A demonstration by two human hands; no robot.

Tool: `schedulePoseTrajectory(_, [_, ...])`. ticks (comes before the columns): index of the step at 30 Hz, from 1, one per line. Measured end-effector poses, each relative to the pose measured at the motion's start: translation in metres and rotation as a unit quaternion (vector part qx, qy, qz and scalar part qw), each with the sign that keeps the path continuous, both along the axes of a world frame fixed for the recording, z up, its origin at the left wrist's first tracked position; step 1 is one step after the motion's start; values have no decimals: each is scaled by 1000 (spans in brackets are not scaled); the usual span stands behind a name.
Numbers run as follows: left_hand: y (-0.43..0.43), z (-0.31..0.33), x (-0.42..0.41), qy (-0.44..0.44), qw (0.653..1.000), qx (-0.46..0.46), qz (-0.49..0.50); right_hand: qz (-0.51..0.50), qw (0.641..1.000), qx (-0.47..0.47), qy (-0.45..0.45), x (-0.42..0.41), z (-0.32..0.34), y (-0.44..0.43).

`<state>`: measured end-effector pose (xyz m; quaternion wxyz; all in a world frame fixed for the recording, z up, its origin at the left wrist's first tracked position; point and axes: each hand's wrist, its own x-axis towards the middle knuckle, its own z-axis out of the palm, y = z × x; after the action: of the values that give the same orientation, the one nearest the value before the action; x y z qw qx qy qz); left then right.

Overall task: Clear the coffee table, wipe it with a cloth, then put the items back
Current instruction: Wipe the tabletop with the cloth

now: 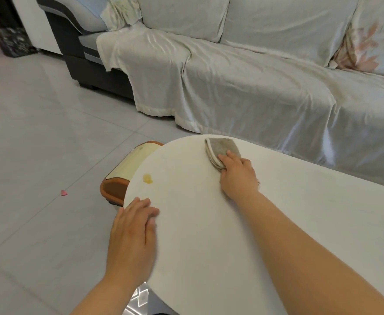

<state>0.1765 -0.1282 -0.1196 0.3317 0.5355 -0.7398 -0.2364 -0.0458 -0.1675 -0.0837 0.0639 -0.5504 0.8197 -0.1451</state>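
Note:
The white coffee table (198, 223) fills the lower right, its rounded end pointing left. A folded grey cloth (223, 150) lies near the table's far edge. My right hand (237, 176) presses down on the cloth's near end, fingers spread over it. A small yellow stain (147, 178) marks the tabletop near the left rim. My left hand (133, 233) rests flat on the table's left edge, fingers straight and slightly blurred.
A sofa (254, 87) draped in pale sheets runs behind the table. A brown and cream low stool (122, 176) stands on the grey tiled floor, tucked under the table's left end. A small pink scrap (63, 193) lies on the floor at left.

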Motion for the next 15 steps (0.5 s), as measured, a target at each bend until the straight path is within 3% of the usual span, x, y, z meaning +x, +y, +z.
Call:
schedulePoseTrajectory(5, [1,-2,1,23,1000,-15,12,186,982,-4,-45,76,-3,-28])
schedulePoseTrajectory(8, [4,4,3,26,1000,-3,-4,200,978,6,-58,89,2,-27])
schedulePoseTrajectory(15, [31,3,38,-70,993,-40,-86,283,957,-14,-61,106,-3,23])
